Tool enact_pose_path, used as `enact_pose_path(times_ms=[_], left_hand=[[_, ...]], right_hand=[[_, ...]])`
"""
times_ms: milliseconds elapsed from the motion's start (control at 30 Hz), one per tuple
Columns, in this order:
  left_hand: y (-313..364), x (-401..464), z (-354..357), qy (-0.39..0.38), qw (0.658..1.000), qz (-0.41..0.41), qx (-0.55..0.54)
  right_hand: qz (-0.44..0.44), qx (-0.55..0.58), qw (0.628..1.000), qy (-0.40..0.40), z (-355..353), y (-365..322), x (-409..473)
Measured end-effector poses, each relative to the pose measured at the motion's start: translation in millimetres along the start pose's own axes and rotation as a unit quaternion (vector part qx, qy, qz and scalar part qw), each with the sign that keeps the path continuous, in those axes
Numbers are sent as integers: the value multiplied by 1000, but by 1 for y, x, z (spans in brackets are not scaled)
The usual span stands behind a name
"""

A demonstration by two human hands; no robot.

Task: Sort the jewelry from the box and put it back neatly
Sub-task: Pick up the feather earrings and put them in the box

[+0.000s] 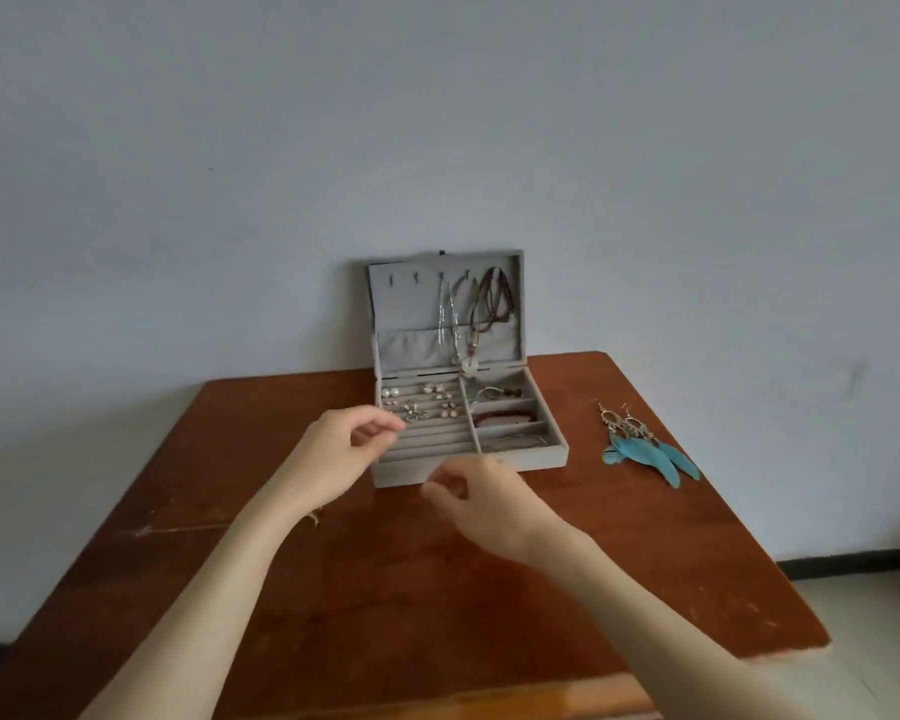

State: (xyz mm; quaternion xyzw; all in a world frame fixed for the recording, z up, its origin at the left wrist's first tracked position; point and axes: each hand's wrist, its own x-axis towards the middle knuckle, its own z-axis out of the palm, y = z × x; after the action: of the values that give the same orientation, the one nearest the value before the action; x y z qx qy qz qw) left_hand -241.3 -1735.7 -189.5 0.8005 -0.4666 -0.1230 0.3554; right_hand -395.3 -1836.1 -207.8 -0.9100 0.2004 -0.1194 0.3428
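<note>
Head view: open grey jewelry box (541,462) holds earrings (427,402), necklaces (481,314); both hands' grips unclear.

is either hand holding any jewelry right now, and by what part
It cannot be told: left hand and right hand have curled fingers at the jewelry box, but nothing shows in them.
</note>
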Motion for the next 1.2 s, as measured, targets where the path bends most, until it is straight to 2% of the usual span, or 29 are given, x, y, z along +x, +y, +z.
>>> enact_pose_path(times_ms=[133, 367, 567, 667, 733, 867, 967, 1033, 1100, 1200], left_hand=[[-37, -31, -26, 28, 997, -45, 49], [-76, -54, -30, 27, 990, -91, 102], [-74, -49, -18, 26, 988, -99, 115], [-69, -51, -14, 6, 983, -84, 166], [-64, -55, -12, -1, 985, -60, 160], [-43, -60, -13, 16, 999, -23, 14], [-25, -59, -14, 7, 999, 2, -35], [-15, -58, -12, -12, 999, 16, -46], [-5, -58, -7, -34, 997, 21, -59], [10, -54, 6, -56, 995, 33, -81]], right_hand=[[-8, -15, 999, -41, 44, -17, 10], [-72, -118, 989, 60, 82, -17, 16], [-87, -110, 987, 75, 84, -15, 15], [-81, -99, 989, 71, 84, -14, 16], [-52, -62, 995, 59, 80, -14, 17], [2, 64, 998, 9, 70, -20, 17], [36, 278, 959, -48, 52, -21, 10], [56, 369, 925, -73, 39, -17, 4], [66, 418, 903, -78, 29, -10, -3], [75, 423, 901, -60, 17, 0, -15]])
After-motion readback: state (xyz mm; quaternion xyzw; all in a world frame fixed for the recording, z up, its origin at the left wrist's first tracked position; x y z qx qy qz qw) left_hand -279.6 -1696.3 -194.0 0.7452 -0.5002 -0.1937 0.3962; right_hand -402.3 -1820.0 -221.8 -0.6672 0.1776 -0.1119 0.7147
